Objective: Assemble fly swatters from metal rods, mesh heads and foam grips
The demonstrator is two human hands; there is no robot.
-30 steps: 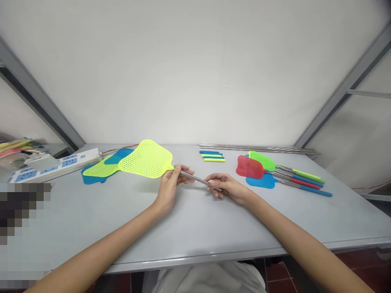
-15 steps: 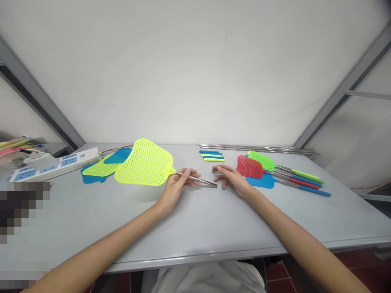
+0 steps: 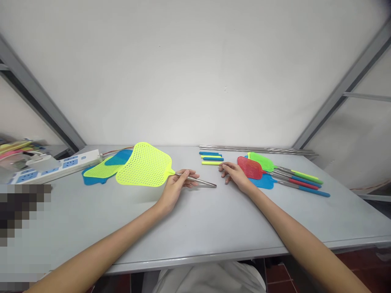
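Observation:
My left hand (image 3: 175, 187) is closed round the metal shaft (image 3: 203, 181) of a yellow fly swatter (image 3: 146, 166). The swatter is held above the table with its mesh head to the left; the bare shaft end points right. My right hand (image 3: 235, 175) has its fingers apart and curved. Its fingertips are at the right end of a yellow handle sleeve (image 3: 210, 163) and seem to touch it. Just behind lie a blue sleeve (image 3: 213, 159) and other blue and yellow sleeves.
Fly swatters with red (image 3: 250, 167), green and blue heads lie on the right. Thin metal rods (image 3: 256, 149) run along the wall. Loose yellow and blue swatter heads (image 3: 122, 156) and a white power strip (image 3: 67, 165) are on the left.
My right hand has moved slightly right, its fingertips now at the yellow sleeve. That sleeve has shifted a little towards me. My left hand still holds the swatter almost unmoved.

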